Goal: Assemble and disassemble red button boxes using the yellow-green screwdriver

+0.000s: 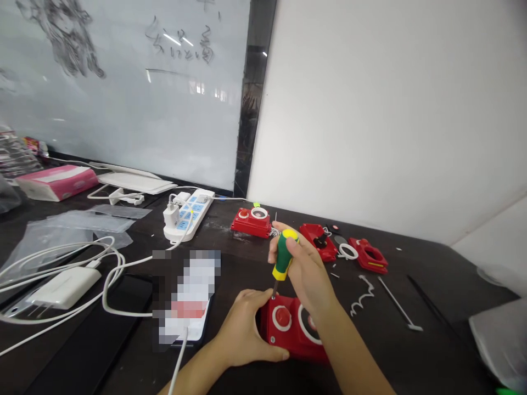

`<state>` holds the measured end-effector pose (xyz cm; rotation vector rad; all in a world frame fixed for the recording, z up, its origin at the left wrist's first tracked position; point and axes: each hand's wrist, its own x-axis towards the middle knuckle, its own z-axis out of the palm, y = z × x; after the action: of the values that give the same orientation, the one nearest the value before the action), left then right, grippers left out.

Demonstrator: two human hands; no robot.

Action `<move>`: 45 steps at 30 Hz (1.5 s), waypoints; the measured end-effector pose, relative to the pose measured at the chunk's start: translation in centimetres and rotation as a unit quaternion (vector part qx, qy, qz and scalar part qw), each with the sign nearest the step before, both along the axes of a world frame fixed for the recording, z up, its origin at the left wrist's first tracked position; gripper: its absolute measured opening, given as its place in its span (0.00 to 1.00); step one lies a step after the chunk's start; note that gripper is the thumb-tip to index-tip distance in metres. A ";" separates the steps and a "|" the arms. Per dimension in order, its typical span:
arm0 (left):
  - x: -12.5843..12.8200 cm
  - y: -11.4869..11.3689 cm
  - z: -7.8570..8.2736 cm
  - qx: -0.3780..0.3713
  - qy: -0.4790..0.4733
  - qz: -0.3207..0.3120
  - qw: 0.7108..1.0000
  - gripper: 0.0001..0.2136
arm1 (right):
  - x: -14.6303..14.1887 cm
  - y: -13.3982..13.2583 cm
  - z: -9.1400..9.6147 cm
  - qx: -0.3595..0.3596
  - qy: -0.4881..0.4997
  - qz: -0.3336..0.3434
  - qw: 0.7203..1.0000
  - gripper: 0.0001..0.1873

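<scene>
My right hand (307,263) is closed round the green and yellow handle of a screwdriver (284,255). The screwdriver stands nearly upright, its tip at a corner screw of a red alarm box (290,346). That box has a red round button in a white ring and a larger white ring, partly hidden by my right forearm. My left hand (247,329) grips the box's left end, thumb along the near side and fingers at the far corner. A screw shows at the near left corner.
Another red box (251,222) stands at the back. To its right lie an opened red housing (319,241), a white ring (348,251) and a red cover (368,255). A power strip (189,214), phone (197,312), white charger (68,285) and looping cables occupy the left; a thin metal rod (395,299) lies right.
</scene>
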<state>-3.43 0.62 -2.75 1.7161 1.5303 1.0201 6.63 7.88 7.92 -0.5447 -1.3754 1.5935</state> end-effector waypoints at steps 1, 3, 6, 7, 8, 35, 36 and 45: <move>0.0 0.0 0.0 0.000 0.000 -0.001 1.000 0.43 | -0.1 -0.1 0.0 -0.013 0.019 -0.008 1.000 0.13; 0.0 0.0 0.2 0.004 0.000 -0.005 1.000 0.42 | -0.4 -0.4 -0.3 -0.014 0.051 -0.064 0.997 0.12; -0.1 0.0 0.3 0.005 0.003 -0.007 1.000 0.41 | -0.9 -0.8 -0.7 -0.004 0.062 -0.167 0.984 0.13; -0.1 0.0 0.3 0.004 0.003 -0.006 1.000 0.42 | -1.0 -0.8 -0.8 -0.002 0.055 -0.186 0.981 0.13; -0.1 0.0 0.3 0.004 0.002 -0.003 1.000 0.42 | -1.1 -0.9 -0.8 0.000 0.048 -0.195 0.980 0.12; -0.1 0.1 0.0 0.015 -0.006 -0.001 1.000 0.43 | -1.2 -1.0 -0.9 0.007 0.021 -0.220 0.975 0.09; -0.1 0.1 0.1 0.017 -0.004 -0.004 1.000 0.42 | -1.2 -1.0 -0.9 0.005 0.028 -0.209 0.977 0.09; 0.0 0.0 0.3 0.004 -0.003 0.002 1.000 0.43 | -0.9 -1.0 -0.9 0.015 -0.002 -0.247 0.969 0.10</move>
<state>-3.41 0.60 -2.47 1.7149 1.5288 1.0337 5.68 6.90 7.07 -0.8014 -1.1500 1.1649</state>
